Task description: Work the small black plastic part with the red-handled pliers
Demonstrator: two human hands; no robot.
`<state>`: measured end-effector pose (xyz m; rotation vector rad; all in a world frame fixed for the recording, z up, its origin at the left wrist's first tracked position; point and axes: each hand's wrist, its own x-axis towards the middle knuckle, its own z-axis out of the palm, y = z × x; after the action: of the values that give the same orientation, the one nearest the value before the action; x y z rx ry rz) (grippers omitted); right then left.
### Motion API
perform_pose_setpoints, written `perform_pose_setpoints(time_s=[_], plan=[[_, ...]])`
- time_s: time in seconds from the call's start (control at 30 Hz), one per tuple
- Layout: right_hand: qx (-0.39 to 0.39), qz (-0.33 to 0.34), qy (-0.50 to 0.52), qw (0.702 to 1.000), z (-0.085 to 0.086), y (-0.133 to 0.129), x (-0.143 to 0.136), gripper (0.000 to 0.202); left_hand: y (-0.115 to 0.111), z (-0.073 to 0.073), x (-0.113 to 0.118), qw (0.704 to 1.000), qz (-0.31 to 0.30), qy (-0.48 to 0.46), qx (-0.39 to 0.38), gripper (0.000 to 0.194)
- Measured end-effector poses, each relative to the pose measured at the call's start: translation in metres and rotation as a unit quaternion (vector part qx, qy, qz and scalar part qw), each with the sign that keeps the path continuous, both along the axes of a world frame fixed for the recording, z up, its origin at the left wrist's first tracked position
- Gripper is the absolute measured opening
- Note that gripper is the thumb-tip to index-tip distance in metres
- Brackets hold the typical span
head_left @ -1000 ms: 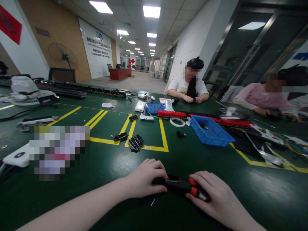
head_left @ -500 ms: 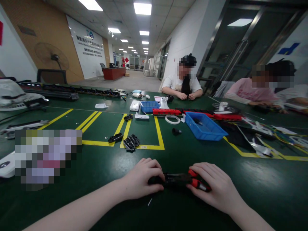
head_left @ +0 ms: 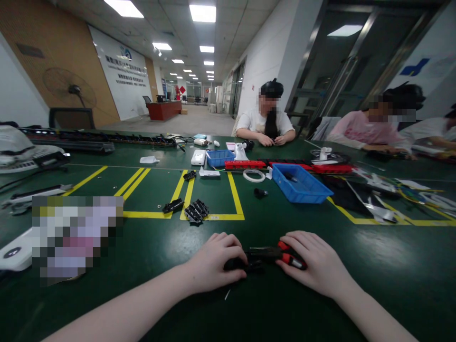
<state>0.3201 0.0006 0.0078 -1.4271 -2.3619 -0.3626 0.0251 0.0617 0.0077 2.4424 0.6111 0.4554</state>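
Observation:
My left hand (head_left: 215,261) is closed around a small black part (head_left: 233,264), which lies mostly inside the fingers. From the right, my right hand (head_left: 317,263) grips pliers by their red and black handles (head_left: 292,260). The dark jaws point left and meet the black part or overlap it; the exact contact is too dark to make out. Beyond my left hand, several black pieces (head_left: 196,211) lie clustered by the yellow tape, with another black piece (head_left: 173,205) beside them. A thin white scrap (head_left: 227,294) rests just below my left hand.
A blue bin (head_left: 302,190) stands ahead to the right, with a smaller blue bin (head_left: 220,158) farther back. Between them are a white ring (head_left: 254,175) and red strips (head_left: 245,165). A blurred-out object (head_left: 78,237) lies left. Two co-workers sit across and to the right.
The view has shifted slightly. Both hands keep their grips on the black part and the pliers, with only a slight change in the pliers' angle.

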Motion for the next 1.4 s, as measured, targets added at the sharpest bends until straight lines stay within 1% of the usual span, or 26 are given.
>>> perform_pose_setpoints(time_s=[0.1, 0.23, 0.3, 0.43, 0.53, 0.63, 0.7, 0.77, 0.87, 0.97, 1.07, 1.2, 1.3, 1.4], plan=[[-0.026, -0.020, 0.001, 0.999, 0.003, 0.001, -0.004, 0.033, -0.002, 0.002, -0.001, 1.000, 0.005, -0.001, 0.007, 0.024], [-0.031, -0.022, 0.008, 0.999, 0.006, 0.000, -0.008, 0.033, -0.004, 0.004, -0.001, 1.000, 0.009, 0.009, 0.018, 0.023], [-0.040, -0.029, 0.017, 0.999, 0.006, 0.000, -0.009, 0.033, -0.005, 0.004, -0.001, 1.000, 0.014, 0.002, 0.020, 0.023], [-0.087, -0.048, 0.046, 0.994, 0.007, 0.000, -0.010, 0.032, -0.005, 0.001, 0.001, 0.999, 0.038, -0.024, 0.009, 0.022], [-0.105, -0.058, 0.055, 0.991, 0.006, -0.003, -0.009, 0.042, -0.007, 0.000, 0.001, 0.998, 0.046, -0.031, 0.012, 0.021], [-0.103, -0.089, 0.056, 0.989, 0.004, -0.007, -0.007, 0.058, -0.009, 0.000, 0.000, 0.996, 0.076, -0.034, 0.015, 0.018], [-0.102, -0.107, 0.055, 0.987, 0.003, -0.009, -0.004, 0.064, -0.009, 0.000, 0.000, 0.995, 0.088, -0.034, 0.019, 0.018], [-0.105, -0.107, 0.051, 0.987, 0.003, -0.009, -0.003, 0.061, -0.007, -0.002, -0.001, 0.995, 0.085, -0.039, 0.015, 0.018], [-0.104, -0.095, 0.044, 0.989, 0.004, -0.008, -0.004, 0.048, -0.003, -0.005, 0.001, 0.995, 0.086, -0.053, 0.000, 0.018], [-0.091, -0.121, 0.059, 0.987, 0.002, -0.005, -0.008, 0.039, 0.001, -0.008, 0.002, 0.993, 0.099, -0.061, -0.012, 0.019], [-0.090, -0.149, 0.082, 0.981, -0.001, -0.004, -0.010, 0.038, 0.001, -0.008, 0.001, 0.994, 0.088, -0.059, -0.004, 0.018], [-0.092, -0.159, 0.098, 0.978, -0.004, -0.003, -0.009, 0.039, 0.000, -0.004, -0.002, 0.997, 0.058, -0.047, 0.009, 0.018], [-0.078, -0.141, 0.101, 0.982, -0.004, -0.004, -0.011, 0.043, 0.000, -0.003, -0.003, 0.998, 0.053, -0.040, 0.015, 0.019], [-0.056, -0.090, 0.091, 0.990, -0.002, -0.007, -0.018, 0.041, 0.000, -0.003, -0.003, 0.998, 0.046, -0.032, 0.024, 0.019]])
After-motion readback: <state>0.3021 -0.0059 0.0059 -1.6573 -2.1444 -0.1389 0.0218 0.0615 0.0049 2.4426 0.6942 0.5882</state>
